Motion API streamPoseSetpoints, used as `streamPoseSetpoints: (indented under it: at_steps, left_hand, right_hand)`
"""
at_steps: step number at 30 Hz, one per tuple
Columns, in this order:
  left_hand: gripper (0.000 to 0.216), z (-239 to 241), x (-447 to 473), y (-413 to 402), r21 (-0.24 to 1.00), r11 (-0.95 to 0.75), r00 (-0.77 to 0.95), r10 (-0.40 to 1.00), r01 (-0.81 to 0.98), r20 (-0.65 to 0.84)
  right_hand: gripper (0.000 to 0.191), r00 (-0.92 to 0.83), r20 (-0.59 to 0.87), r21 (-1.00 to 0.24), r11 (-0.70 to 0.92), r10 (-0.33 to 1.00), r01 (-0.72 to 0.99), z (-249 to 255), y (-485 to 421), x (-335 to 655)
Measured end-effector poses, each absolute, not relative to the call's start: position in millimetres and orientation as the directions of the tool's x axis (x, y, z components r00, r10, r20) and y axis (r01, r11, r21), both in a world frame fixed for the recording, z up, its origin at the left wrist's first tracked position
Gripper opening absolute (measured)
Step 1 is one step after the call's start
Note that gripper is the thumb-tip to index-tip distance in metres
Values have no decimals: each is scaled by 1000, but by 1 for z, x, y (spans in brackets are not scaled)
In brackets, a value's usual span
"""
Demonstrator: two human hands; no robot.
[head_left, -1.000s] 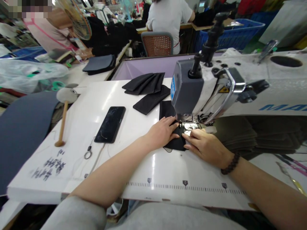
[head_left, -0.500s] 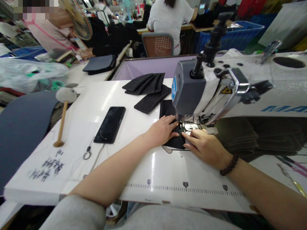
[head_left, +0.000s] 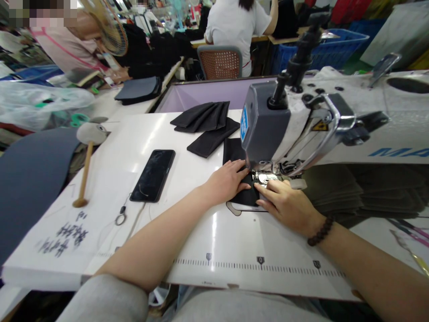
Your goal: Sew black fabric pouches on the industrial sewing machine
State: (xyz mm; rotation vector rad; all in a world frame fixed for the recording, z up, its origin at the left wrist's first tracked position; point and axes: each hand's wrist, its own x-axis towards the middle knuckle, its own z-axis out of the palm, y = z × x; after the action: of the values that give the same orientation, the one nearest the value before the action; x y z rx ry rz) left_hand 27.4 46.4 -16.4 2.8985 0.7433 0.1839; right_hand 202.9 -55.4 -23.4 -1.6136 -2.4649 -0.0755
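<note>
A black fabric piece [head_left: 246,197] lies under the presser foot [head_left: 266,179] of a grey and white sewing machine [head_left: 301,125]. My left hand [head_left: 228,181] lies flat on the fabric's left side, fingers stretched toward the needle. My right hand [head_left: 286,203] presses the fabric's right edge with its fingers curled close to the foot; a bead bracelet sits on that wrist. The fabric's far end [head_left: 233,152] sticks out behind the machine head.
More black pieces [head_left: 204,123] lie behind on the white table [head_left: 214,241]. A phone [head_left: 153,174] and a wooden mallet [head_left: 85,156] lie to the left. A stack of dark pieces [head_left: 351,188] sits under the machine arm. Other people work at tables behind.
The black piece has fed a little away from me under the foot, leaving less of it in front of my hands. Both hands stay on it.
</note>
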Motion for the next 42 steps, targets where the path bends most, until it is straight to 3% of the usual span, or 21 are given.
streamPoseSetpoints:
  at_steps: [11, 21, 34, 42]
  left_hand:
    - [37, -16, 29, 50, 155, -873, 874, 479, 463, 82]
    - [24, -8, 17, 23, 224, -939, 946, 295, 262, 131]
    - [22, -10, 17, 23, 261, -956, 965, 185, 132, 188]
    - [19, -12, 15, 27, 283, -945, 960, 218, 164, 173]
  right_hand:
    - [33, -372, 212, -46, 389, 904, 920, -22, -55, 202]
    - [41, -558, 246, -272, 609, 793, 745, -15, -62, 215]
    - [39, -622, 232, -203, 663, 748, 721, -22, -63, 215]
    - [44, -582, 233, -177, 622, 779, 763, -20, -61, 213]
